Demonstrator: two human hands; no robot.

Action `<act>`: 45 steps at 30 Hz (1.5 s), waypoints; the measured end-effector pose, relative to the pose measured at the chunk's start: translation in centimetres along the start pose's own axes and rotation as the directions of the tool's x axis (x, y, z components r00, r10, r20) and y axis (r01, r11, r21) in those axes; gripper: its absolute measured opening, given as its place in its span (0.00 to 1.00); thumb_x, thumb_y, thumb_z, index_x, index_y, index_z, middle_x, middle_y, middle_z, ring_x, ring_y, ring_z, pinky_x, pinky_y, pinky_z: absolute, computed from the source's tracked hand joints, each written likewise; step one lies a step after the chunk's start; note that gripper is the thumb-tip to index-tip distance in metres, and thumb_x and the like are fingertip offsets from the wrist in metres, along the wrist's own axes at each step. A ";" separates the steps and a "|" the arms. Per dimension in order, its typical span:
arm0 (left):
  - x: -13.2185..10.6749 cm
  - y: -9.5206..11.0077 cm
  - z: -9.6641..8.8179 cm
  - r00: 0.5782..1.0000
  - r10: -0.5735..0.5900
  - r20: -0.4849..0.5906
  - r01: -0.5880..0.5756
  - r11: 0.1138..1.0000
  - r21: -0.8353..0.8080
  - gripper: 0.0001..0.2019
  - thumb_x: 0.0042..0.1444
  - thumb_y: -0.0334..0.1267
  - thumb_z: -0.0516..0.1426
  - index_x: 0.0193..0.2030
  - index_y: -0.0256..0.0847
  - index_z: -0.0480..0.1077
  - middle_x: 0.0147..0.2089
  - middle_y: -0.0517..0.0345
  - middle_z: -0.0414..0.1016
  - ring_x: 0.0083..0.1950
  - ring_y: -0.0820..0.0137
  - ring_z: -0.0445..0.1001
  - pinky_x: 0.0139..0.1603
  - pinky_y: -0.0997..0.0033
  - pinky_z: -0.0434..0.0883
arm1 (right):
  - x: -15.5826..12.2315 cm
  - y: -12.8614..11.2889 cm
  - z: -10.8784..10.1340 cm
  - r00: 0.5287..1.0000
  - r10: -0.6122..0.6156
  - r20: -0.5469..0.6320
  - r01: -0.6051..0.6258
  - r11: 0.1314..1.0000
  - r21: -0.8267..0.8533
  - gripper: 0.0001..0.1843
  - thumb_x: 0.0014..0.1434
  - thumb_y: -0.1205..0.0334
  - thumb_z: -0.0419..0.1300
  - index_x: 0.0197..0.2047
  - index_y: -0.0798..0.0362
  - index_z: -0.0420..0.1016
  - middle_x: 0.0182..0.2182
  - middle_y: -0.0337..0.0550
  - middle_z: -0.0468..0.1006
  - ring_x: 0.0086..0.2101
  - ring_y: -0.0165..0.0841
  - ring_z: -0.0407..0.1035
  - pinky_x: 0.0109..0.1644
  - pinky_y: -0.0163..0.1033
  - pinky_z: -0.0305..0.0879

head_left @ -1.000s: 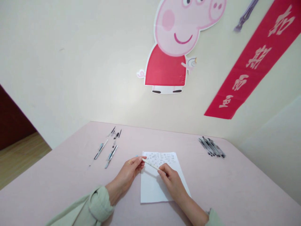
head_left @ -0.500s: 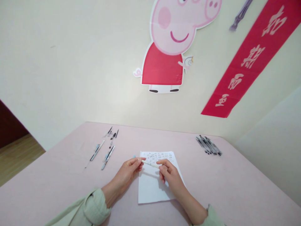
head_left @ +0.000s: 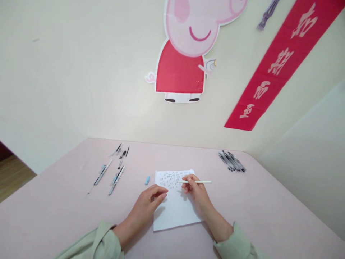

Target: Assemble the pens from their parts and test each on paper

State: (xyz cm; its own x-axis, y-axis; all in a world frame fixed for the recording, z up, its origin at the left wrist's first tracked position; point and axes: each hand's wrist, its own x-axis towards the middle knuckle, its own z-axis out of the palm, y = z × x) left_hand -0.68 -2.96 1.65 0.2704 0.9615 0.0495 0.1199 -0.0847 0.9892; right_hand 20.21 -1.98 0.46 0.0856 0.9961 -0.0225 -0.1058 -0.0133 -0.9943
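Observation:
My right hand (head_left: 195, 189) grips a slim white pen (head_left: 201, 182) above the right side of a sheet of paper (head_left: 175, 214). The pen lies nearly level, its tip pointing left over the rows of handwriting on the upper part of the sheet. Over the paper's left edge hovers my left hand (head_left: 152, 198), holding nothing, thumb and fingers apart. A light blue pen cap (head_left: 147, 180) rests on the table just left of the sheet.
On the left of the pink table (head_left: 67, 205) lie two pens (head_left: 116, 180) (head_left: 103, 172) and several small dark pen parts (head_left: 122, 154). A bundle of several dark pens (head_left: 231, 161) lies at the back right. Behind the table rises a wall with a pig cutout (head_left: 180, 72) and a red banner (head_left: 266, 86).
My left hand has let go of the pen, which is now in my right hand alone and turned to point left. The blue cap now shows on the table. The view has shifted slightly.

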 end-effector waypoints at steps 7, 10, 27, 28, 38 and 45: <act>-0.1 -0.9 -0.3 0.983 0.109 0.150 -0.142 0.964 0.226 0.08 0.56 0.42 0.58 0.34 0.44 0.78 0.35 0.53 0.77 0.39 0.63 0.73 0.42 0.70 0.65 | 0.8 0.1 -1.5 0.991 -0.132 -0.005 0.120 0.911 -0.396 0.13 0.58 0.51 0.56 0.32 0.52 0.70 0.25 0.38 0.72 0.25 0.30 0.63 0.31 0.35 0.58; 0.0 -1.1 -0.2 0.978 0.125 0.165 -0.166 0.951 0.262 0.08 0.57 0.41 0.58 0.35 0.45 0.78 0.35 0.53 0.78 0.40 0.63 0.74 0.42 0.70 0.65 | 1.0 0.6 -1.7 0.984 -0.174 -0.019 0.142 0.855 -0.500 0.08 0.57 0.56 0.55 0.30 0.51 0.65 0.22 0.34 0.67 0.24 0.30 0.60 0.30 0.35 0.56; 0.0 -1.2 -0.3 0.962 0.121 0.245 -0.215 0.889 0.404 0.09 0.61 0.40 0.52 0.39 0.43 0.74 0.39 0.55 0.76 0.43 0.65 0.73 0.47 0.68 0.67 | 0.5 1.2 -1.1 0.990 -0.143 0.013 0.115 0.729 -0.675 0.05 0.56 0.60 0.54 0.28 0.49 0.63 0.21 0.32 0.66 0.25 0.30 0.62 0.31 0.34 0.55; 0.0 -1.2 -0.3 0.962 0.120 0.246 -0.214 0.889 0.406 0.09 0.61 0.39 0.52 0.39 0.43 0.74 0.40 0.55 0.76 0.43 0.65 0.73 0.47 0.68 0.67 | 0.5 1.2 -1.1 0.989 -0.146 0.012 0.116 0.727 -0.677 0.05 0.56 0.60 0.54 0.28 0.49 0.63 0.22 0.32 0.66 0.25 0.30 0.62 0.31 0.34 0.55; -0.1 -1.5 -0.2 0.961 0.114 0.251 -0.216 0.879 0.426 0.09 0.61 0.37 0.52 0.39 0.42 0.73 0.39 0.55 0.76 0.43 0.66 0.73 0.46 0.68 0.67 | 0.3 1.0 -0.7 0.988 -0.151 0.022 0.124 0.708 -0.695 0.05 0.55 0.61 0.53 0.28 0.49 0.64 0.22 0.33 0.65 0.25 0.31 0.63 0.32 0.34 0.55; -0.2 -1.4 -0.2 0.961 0.115 0.252 -0.216 0.882 0.420 0.09 0.61 0.38 0.52 0.39 0.42 0.73 0.39 0.55 0.76 0.44 0.66 0.73 0.47 0.68 0.67 | 0.3 1.0 -0.8 0.988 -0.153 0.030 0.131 0.703 -0.699 0.05 0.55 0.61 0.53 0.28 0.49 0.64 0.21 0.33 0.65 0.25 0.31 0.62 0.32 0.35 0.55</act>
State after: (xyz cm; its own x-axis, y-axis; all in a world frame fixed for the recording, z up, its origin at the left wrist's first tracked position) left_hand -1.06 -3.00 0.32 0.5145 0.8481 0.1265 0.4482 -0.3918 0.8035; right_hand 20.95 -1.77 -0.59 0.0706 0.9886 0.1334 0.6296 0.0595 -0.7747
